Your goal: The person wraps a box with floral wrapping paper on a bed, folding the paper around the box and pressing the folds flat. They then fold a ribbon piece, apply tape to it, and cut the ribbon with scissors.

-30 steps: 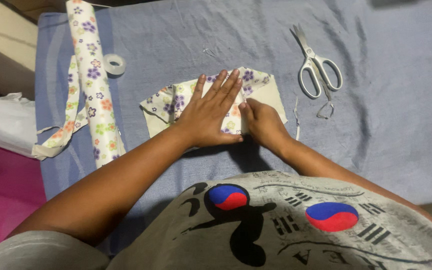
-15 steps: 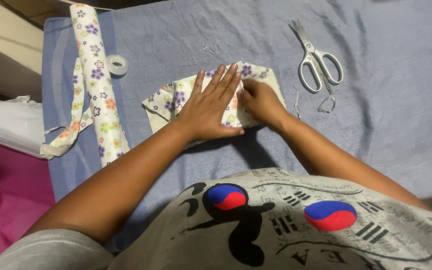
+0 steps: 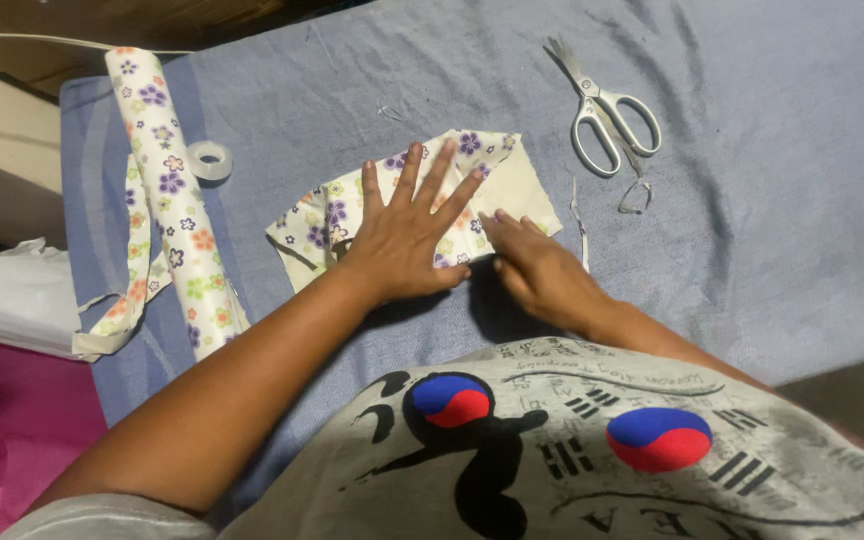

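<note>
Head view looks down on a blue cloth (image 3: 752, 250) spread over the desk. At its middle lies a parcel (image 3: 527, 185) half wrapped in flowered paper, with a bare cream face showing at its right end. Left hand (image 3: 407, 235) lies flat on the parcel, palm down, fingers spread wide and pointing away from the person; its grip is apart and clamps nothing, only pressing. Right hand (image 3: 542, 270) rests at the parcel's near right edge, its fingertips (image 3: 500, 218) touching the paper there; its fingers lie loosely together and bent, and whether they pinch the paper cannot be told.

Left of the parcel, well apart, a roll (image 3: 167, 200) of the same flowered paper lies lengthwise, with a loose strip (image 3: 122, 310) trailing off its near side. A clear tape ring (image 3: 210, 160) sits just right of the roll's upper part. White-handled scissors (image 3: 607, 110) lie shut at upper right, near the parcel but not touching it. A thin clear sliver (image 3: 580, 225) lies between scissors and parcel.
</note>
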`<state>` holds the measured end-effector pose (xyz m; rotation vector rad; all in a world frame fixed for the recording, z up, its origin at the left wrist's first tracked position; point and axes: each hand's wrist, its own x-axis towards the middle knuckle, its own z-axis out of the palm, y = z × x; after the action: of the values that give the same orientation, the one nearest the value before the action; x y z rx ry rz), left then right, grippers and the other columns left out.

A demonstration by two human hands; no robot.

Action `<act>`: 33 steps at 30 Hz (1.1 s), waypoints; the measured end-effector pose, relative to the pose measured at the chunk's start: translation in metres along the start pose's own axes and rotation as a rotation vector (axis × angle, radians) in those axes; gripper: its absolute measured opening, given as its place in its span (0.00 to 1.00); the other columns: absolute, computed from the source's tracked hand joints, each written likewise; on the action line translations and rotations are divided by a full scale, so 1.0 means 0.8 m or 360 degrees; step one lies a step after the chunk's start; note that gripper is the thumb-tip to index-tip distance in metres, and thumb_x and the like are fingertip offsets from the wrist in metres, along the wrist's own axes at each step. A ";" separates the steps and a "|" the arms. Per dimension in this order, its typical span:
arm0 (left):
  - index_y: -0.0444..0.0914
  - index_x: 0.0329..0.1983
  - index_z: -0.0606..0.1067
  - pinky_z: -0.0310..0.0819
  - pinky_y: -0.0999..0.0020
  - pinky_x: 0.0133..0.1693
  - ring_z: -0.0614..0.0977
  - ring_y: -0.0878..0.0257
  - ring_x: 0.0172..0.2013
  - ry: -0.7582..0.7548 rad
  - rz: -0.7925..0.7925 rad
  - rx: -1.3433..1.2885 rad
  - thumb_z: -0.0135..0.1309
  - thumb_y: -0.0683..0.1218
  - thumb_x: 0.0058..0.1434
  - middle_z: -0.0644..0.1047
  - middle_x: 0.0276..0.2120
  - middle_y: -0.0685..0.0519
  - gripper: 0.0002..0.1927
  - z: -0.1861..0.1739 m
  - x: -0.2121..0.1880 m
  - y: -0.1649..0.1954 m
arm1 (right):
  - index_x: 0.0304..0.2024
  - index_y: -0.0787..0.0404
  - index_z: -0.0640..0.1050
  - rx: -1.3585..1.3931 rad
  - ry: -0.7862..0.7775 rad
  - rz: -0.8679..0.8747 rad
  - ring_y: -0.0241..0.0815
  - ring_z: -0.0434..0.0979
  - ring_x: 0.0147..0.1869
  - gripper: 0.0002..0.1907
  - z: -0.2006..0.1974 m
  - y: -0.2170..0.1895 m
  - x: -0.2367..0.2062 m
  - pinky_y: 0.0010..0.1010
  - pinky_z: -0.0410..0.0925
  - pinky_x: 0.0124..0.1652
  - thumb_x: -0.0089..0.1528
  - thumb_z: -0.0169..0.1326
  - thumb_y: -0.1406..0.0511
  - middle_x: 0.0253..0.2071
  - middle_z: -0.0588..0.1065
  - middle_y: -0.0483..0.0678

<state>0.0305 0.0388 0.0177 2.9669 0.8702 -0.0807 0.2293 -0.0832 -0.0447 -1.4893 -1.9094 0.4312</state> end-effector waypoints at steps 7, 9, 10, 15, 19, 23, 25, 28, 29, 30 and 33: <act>0.51 0.77 0.53 0.29 0.09 0.57 0.38 0.41 0.75 0.0070 0.0130 0.0047 0.59 0.70 0.50 0.40 0.78 0.53 0.54 0.005 0.000 0.000 | 0.62 0.62 0.73 -0.0281 0.0144 -0.0270 0.56 0.64 0.76 0.29 0.023 0.036 -0.007 0.54 0.53 0.74 0.56 0.58 0.75 0.61 0.74 0.57; 0.51 0.77 0.54 0.29 0.09 0.57 0.38 0.42 0.75 0.0066 0.0134 0.0048 0.59 0.70 0.50 0.40 0.78 0.53 0.53 0.006 0.000 0.000 | 0.59 0.61 0.75 -0.0282 0.0154 -0.0290 0.54 0.66 0.75 0.28 0.024 0.044 -0.006 0.54 0.53 0.74 0.55 0.58 0.76 0.60 0.76 0.55; 0.51 0.77 0.54 0.29 0.09 0.57 0.38 0.42 0.75 0.0066 0.0129 0.0046 0.59 0.70 0.50 0.41 0.78 0.53 0.53 0.007 0.000 0.000 | 0.58 0.62 0.76 -0.0281 0.0154 -0.0303 0.53 0.67 0.74 0.28 0.024 0.048 -0.006 0.54 0.53 0.74 0.54 0.59 0.76 0.60 0.76 0.56; 0.51 0.76 0.55 0.29 0.09 0.58 0.37 0.43 0.75 0.0065 0.0110 0.0050 0.59 0.70 0.51 0.41 0.78 0.53 0.53 0.008 0.001 0.000 | 0.56 0.59 0.77 -0.0288 0.0093 -0.0347 0.49 0.70 0.73 0.24 0.021 0.068 0.000 0.52 0.55 0.75 0.56 0.60 0.74 0.60 0.77 0.53; 0.51 0.77 0.54 0.27 0.10 0.58 0.36 0.44 0.75 0.0030 0.0102 0.0038 0.59 0.70 0.50 0.40 0.77 0.54 0.53 0.008 0.003 0.000 | 0.60 0.53 0.76 -0.0302 0.0005 -0.0208 0.57 0.67 0.72 0.28 0.011 0.075 -0.010 0.50 0.57 0.71 0.57 0.59 0.73 0.65 0.73 0.54; 0.52 0.77 0.52 0.26 0.11 0.59 0.35 0.45 0.75 0.0038 0.0092 0.0021 0.59 0.70 0.51 0.39 0.78 0.55 0.54 0.010 0.002 0.000 | 0.61 0.46 0.75 -0.0354 -0.0025 -0.0123 0.60 0.67 0.73 0.30 0.002 0.077 -0.024 0.49 0.58 0.71 0.56 0.57 0.72 0.68 0.70 0.55; 0.53 0.77 0.51 0.25 0.12 0.60 0.35 0.46 0.75 0.0030 0.0085 -0.0007 0.60 0.70 0.49 0.38 0.78 0.55 0.55 0.010 0.003 0.000 | 0.62 0.46 0.75 -0.0342 -0.0073 -0.0058 0.61 0.65 0.73 0.30 -0.001 0.079 -0.027 0.48 0.59 0.69 0.58 0.55 0.72 0.68 0.69 0.55; 0.54 0.78 0.50 0.24 0.12 0.60 0.35 0.46 0.76 0.0035 0.0079 -0.0016 0.60 0.70 0.49 0.38 0.78 0.55 0.56 0.011 0.002 0.000 | 0.64 0.47 0.75 -0.0344 -0.0070 -0.0081 0.59 0.66 0.73 0.28 -0.006 0.085 -0.029 0.48 0.58 0.71 0.61 0.53 0.73 0.69 0.70 0.54; 0.54 0.78 0.50 0.24 0.12 0.60 0.35 0.46 0.76 0.0041 0.0079 -0.0015 0.60 0.70 0.49 0.38 0.78 0.55 0.56 0.011 0.002 0.000 | 0.64 0.47 0.75 -0.0351 -0.0057 -0.0108 0.58 0.66 0.74 0.27 -0.010 0.087 -0.030 0.48 0.58 0.72 0.63 0.52 0.73 0.69 0.70 0.53; 0.54 0.78 0.50 0.24 0.12 0.60 0.35 0.46 0.76 0.0036 0.0077 -0.0020 0.60 0.70 0.49 0.38 0.78 0.55 0.56 0.011 0.002 0.000 | 0.63 0.48 0.76 -0.0370 -0.0038 -0.0148 0.56 0.67 0.74 0.26 -0.013 0.090 -0.031 0.49 0.57 0.73 0.63 0.52 0.73 0.68 0.72 0.50; 0.55 0.78 0.50 0.24 0.12 0.60 0.35 0.46 0.76 0.0034 0.0074 -0.0034 0.61 0.70 0.49 0.38 0.78 0.55 0.56 0.011 0.001 0.000 | 0.58 0.50 0.77 -0.0405 0.0017 -0.0239 0.51 0.68 0.74 0.22 -0.019 0.097 -0.031 0.52 0.55 0.74 0.62 0.55 0.71 0.63 0.76 0.43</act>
<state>0.0308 0.0391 0.0090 2.9715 0.7983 -0.0377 0.2992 -0.0857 -0.0896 -1.4865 -2.1116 0.1145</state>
